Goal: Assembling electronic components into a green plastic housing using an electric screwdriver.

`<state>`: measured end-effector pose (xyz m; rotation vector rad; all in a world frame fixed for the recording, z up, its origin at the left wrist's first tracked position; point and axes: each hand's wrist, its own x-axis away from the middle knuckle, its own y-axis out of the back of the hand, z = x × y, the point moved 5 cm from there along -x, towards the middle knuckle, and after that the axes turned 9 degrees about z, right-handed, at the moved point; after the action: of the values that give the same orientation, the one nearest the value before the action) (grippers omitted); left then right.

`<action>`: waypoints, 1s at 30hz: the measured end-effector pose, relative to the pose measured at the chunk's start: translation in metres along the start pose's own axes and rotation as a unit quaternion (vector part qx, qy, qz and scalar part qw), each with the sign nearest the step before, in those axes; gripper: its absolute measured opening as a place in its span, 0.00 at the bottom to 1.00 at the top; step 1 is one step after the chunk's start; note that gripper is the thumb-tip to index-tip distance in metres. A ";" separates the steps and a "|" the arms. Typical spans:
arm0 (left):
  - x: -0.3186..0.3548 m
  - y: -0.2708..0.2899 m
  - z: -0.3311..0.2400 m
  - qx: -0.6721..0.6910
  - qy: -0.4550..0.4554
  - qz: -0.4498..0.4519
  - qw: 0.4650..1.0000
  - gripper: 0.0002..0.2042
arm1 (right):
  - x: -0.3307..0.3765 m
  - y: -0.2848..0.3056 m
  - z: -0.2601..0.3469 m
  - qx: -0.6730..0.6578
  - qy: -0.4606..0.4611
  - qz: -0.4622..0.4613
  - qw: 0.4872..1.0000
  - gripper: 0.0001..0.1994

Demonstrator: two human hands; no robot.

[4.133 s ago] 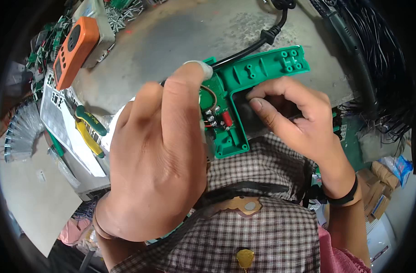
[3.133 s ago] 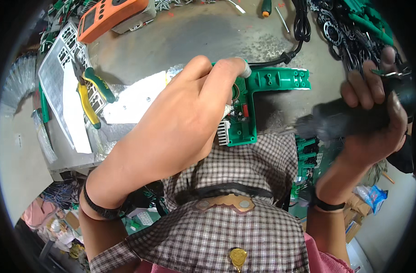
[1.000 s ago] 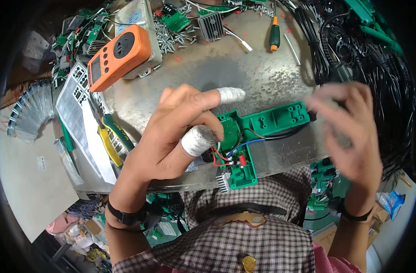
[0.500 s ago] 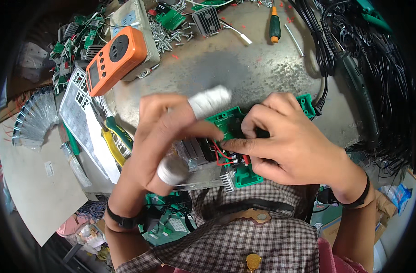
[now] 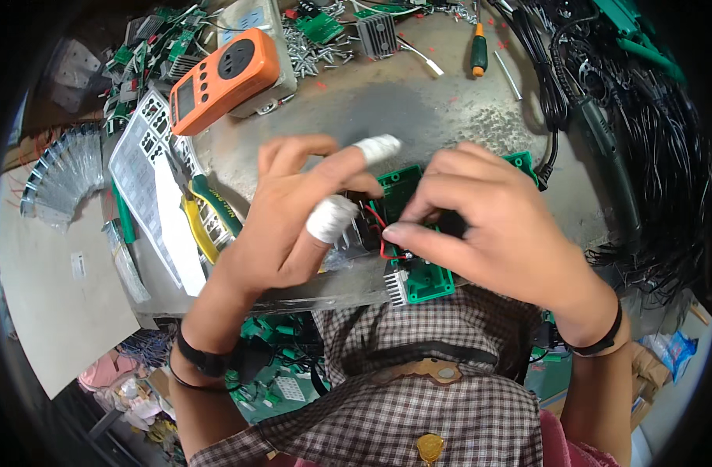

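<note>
A green plastic case (image 5: 435, 286) lies near the table's front edge, with a dark green board side behind it and a finned silver heat sink (image 5: 396, 288) at its front left. Red wires (image 5: 382, 246) curve out along its left side. Over the case, my right hand (image 5: 500, 206) pinches at a red wire with thumb and index finger; its other fingers are curled and hide much of the inside. My left hand (image 5: 290, 202), white wrapping on its thumb and a finger, hovers just left of the case with fingers apart. Whether its fingertips touch the case is unclear.
An orange socket meter (image 5: 230, 78) sits at the far left, before loose screws (image 5: 313, 50). Yellow-green pliers (image 5: 208, 214) lie on a printed sheet (image 5: 138, 187). A screwdriver (image 5: 479, 53) is at the back. Black cables (image 5: 659, 148) and a soldering iron (image 5: 609, 156) fill the right.
My left hand has spread and drawn its fingers back from the wires. The right thumb and index finger have come together at a red wire. The view has shifted slightly.
</note>
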<state>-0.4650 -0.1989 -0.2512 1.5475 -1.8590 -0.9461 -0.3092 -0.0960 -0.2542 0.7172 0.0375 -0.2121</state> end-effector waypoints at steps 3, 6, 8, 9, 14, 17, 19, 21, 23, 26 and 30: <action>0.039 -0.003 -0.017 -0.023 0.056 -0.166 0.984 0.23 | -0.002 -0.007 0.000 0.066 -0.031 -0.026 0.997 0.10; 0.079 -0.035 -0.052 0.000 0.123 -0.100 0.987 0.25 | -0.009 -0.005 0.002 0.058 -0.083 0.011 0.995 0.09; 0.076 -0.055 -0.069 -0.011 0.148 -0.105 0.983 0.28 | -0.016 -0.004 0.000 0.028 -0.143 0.021 0.989 0.08; 0.078 -0.062 -0.069 0.021 0.137 -0.124 0.983 0.31 | -0.018 -0.005 -0.001 0.030 -0.145 0.022 0.989 0.08; 0.083 -0.082 -0.073 0.076 0.129 -0.136 0.979 0.35 | -0.024 -0.010 -0.005 0.078 -0.104 -0.009 0.992 0.08; 0.081 -0.092 -0.077 0.164 0.151 -0.109 0.969 0.36 | -0.023 -0.008 -0.011 0.047 -0.105 -0.007 0.993 0.08; 0.077 -0.094 -0.075 0.196 0.141 -0.114 0.964 0.37 | -0.023 -0.006 -0.013 0.011 -0.123 0.013 0.992 0.07; 0.070 -0.093 -0.072 0.252 0.122 -0.125 0.952 0.38 | -0.023 0.000 -0.012 -0.028 -0.138 0.032 0.990 0.07; 0.058 -0.082 -0.067 0.188 0.147 -0.082 0.968 0.35 | -0.026 -0.004 -0.012 -0.083 -0.112 0.088 0.986 0.06; 0.044 -0.076 -0.072 -0.054 0.083 -0.052 0.994 0.26 | -0.022 -0.009 -0.006 0.032 -0.009 0.097 0.995 0.06; 0.044 -0.070 -0.069 -0.102 0.005 -0.002 0.995 0.23 | -0.037 -0.007 -0.002 0.092 -0.054 0.220 0.970 0.05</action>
<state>-0.3781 -0.2610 -0.2665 1.4310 -1.6950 -1.0922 -0.3463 -0.0932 -0.2562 0.8777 -0.2469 0.1728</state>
